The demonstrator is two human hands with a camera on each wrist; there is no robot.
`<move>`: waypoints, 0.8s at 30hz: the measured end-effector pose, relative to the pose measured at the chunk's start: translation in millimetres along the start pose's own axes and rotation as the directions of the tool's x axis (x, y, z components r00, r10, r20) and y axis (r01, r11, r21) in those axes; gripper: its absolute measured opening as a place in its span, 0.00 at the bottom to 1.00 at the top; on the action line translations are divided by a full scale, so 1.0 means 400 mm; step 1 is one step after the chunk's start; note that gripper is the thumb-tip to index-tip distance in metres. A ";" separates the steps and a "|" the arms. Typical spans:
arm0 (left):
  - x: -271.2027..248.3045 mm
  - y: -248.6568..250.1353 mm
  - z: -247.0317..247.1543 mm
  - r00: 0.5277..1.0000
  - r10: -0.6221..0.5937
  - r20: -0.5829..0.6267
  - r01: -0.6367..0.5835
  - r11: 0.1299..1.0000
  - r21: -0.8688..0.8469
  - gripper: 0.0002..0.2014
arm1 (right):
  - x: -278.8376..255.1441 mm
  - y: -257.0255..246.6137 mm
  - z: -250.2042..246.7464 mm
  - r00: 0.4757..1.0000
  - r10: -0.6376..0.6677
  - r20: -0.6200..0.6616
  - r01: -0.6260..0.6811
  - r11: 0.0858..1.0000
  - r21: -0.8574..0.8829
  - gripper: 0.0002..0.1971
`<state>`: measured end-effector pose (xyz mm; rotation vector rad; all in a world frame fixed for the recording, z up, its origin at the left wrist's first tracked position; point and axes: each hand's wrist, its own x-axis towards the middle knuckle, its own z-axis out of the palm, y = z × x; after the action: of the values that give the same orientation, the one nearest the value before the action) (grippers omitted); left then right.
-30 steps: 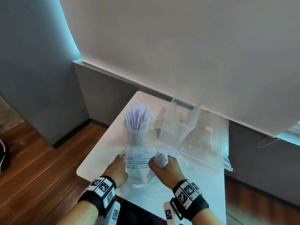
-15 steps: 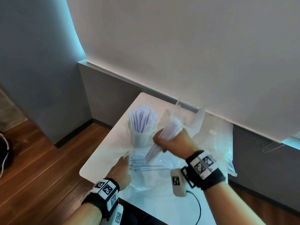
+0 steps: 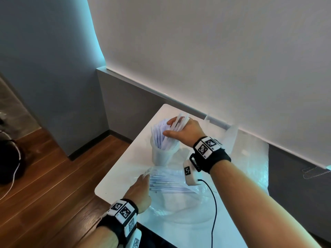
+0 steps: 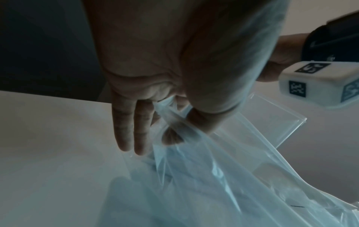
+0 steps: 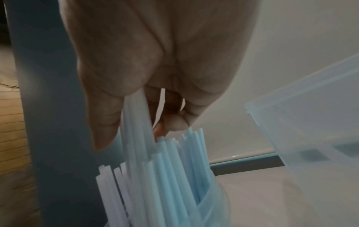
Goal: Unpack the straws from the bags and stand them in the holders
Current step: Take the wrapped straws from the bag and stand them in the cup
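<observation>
A round translucent cup holder (image 3: pixel 161 156) stands on the white table (image 3: pixel 125 169), packed with pale wrapped straws (image 3: pixel 158 136). My right hand (image 3: pixel 168 128) grips a bundle of straws (image 3: pixel 180 121) over that cup. In the right wrist view the bundle (image 5: pixel 136 116) runs from my right hand (image 5: pixel 139 132) down among the standing straws (image 5: pixel 170 169). My left hand (image 3: pixel 146 176) holds the open edge of a clear plastic bag (image 3: pixel 179 203) with several straws (image 3: pixel 166 183) lying inside. In the left wrist view, the left hand (image 4: pixel 170 135) pinches the bag film (image 4: pixel 194 161) with thumb and forefinger.
A square clear holder (image 5: pixel 310 122) stands right of the cup, mostly hidden behind my right wrist in the head view. Another clear bag (image 3: pixel 250 158) lies at the table's right by the wall. A black cable (image 3: pixel 213 212) hangs from my right wrist. The table's left edge (image 3: pixel 114 167) drops to wooden floor.
My right hand lifted a bundle of straws out of the bag and carried it up and left to the round cup. My left hand stayed on the bag's edge.
</observation>
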<state>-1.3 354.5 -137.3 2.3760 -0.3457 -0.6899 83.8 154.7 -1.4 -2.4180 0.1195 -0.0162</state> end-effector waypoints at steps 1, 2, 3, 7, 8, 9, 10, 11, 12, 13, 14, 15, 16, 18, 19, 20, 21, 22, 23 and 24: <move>0.001 0.000 0.000 1.000 0.003 -0.005 -0.003 1.000 0.001 0.43 | 0.003 0.002 -0.001 1.000 -0.013 -0.014 0.013 1.000 0.007 0.20; 0.001 -0.001 0.001 1.000 0.004 -0.009 -0.004 1.000 0.002 0.42 | 0.005 0.002 -0.005 0.998 -0.030 -0.047 0.032 0.999 0.043 0.23; 0.002 -0.002 0.002 1.000 0.002 -0.011 -0.002 1.000 0.000 0.42 | 0.008 0.001 -0.011 0.995 -0.048 -0.093 0.056 0.994 0.091 0.25; 0.005 -0.008 0.006 1.000 -0.006 -0.007 0.006 1.000 -0.012 0.42 | 0.017 0.001 -0.033 0.952 -0.097 -0.290 0.157 0.969 0.192 0.37; 0.006 -0.009 0.006 1.000 -0.002 -0.007 0.002 1.000 -0.014 0.42 | 0.018 0.000 -0.036 0.940 -0.097 -0.326 0.169 0.965 0.201 0.39; 0.006 -0.008 0.006 1.000 0.001 -0.008 -0.002 1.000 -0.016 0.42 | 0.017 0.000 -0.037 0.930 -0.092 -0.357 0.176 0.962 0.211 0.41; 0.006 -0.007 0.005 1.000 0.003 -0.006 -0.003 1.000 -0.017 0.42 | 0.015 -0.001 -0.035 0.922 -0.088 -0.378 0.183 0.957 0.225 0.43; 0.006 -0.007 0.004 1.000 0.005 -0.006 -0.005 1.000 -0.016 0.42 | 0.014 0.001 -0.030 0.917 -0.083 -0.390 0.189 0.952 0.240 0.44; 0.006 -0.006 0.003 1.000 0.007 -0.005 -0.007 1.000 -0.015 0.42 | 0.012 0.003 -0.022 0.916 -0.080 -0.394 0.192 0.947 0.256 0.44; 0.005 -0.006 0.002 1.000 0.008 -0.004 -0.008 1.000 -0.015 0.42 | 0.009 0.005 -0.009 0.917 -0.076 -0.391 0.192 0.944 0.267 0.43; 0.006 -0.007 0.002 1.000 0.009 -0.003 -0.009 1.000 -0.018 0.42 | 0.007 0.009 0.004 0.919 -0.077 -0.387 0.190 0.946 0.263 0.41; 0.007 -0.008 0.002 1.000 0.009 -0.003 -0.009 1.000 -0.020 0.43 | 0.005 0.012 0.019 0.923 -0.093 -0.374 0.190 0.954 0.231 0.35; 0.008 -0.009 0.001 1.000 0.008 -0.001 -0.008 1.000 -0.021 0.43 | 0.006 0.018 0.034 0.930 -0.122 -0.345 0.188 0.968 0.164 0.28; 0.011 -0.010 0.001 1.000 -0.001 0.003 0.001 1.000 -0.016 0.42 | 0.008 0.023 0.056 0.955 -0.166 -0.246 0.167 0.986 -0.018 0.15; 0.011 -0.009 -0.001 1.000 -0.006 0.005 0.006 1.000 -0.011 0.42 | 0.009 0.026 0.062 0.966 -0.155 -0.207 0.145 0.987 -0.065 0.14; 0.011 -0.008 -0.002 1.000 -0.007 0.005 0.007 1.000 -0.006 0.42 | 0.009 0.029 0.065 0.971 -0.139 -0.197 0.129 0.990 -0.062 0.14; 0.010 -0.006 -0.003 1.000 -0.005 0.002 0.005 1.000 -0.004 0.42 | 0.009 0.030 0.063 0.969 -0.126 -0.214 0.124 0.992 -0.023 0.15; 0.010 -0.005 -0.003 1.000 -0.003 0.000 0.003 1.000 -0.005 0.42 | 0.007 0.028 0.058 0.959 -0.126 -0.254 0.140 0.989 0.037 0.17; 0.009 -0.005 -0.003 1.000 -0.004 0.000 0.004 1.000 -0.009 0.42 | 0.005 0.026 0.054 0.945 -0.128 -0.301 0.164 0.982 0.097 0.20; 0.009 -0.004 -0.004 1.000 -0.008 0.000 0.008 1.000 -0.013 0.42 | 0.003 0.027 0.050 0.931 -0.130 -0.342 0.189 0.971 0.146 0.24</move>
<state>2.6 355.1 -138.6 2.3666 -0.3317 -0.6938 85.0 159.6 -23.4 -2.2216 0.0692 -0.4895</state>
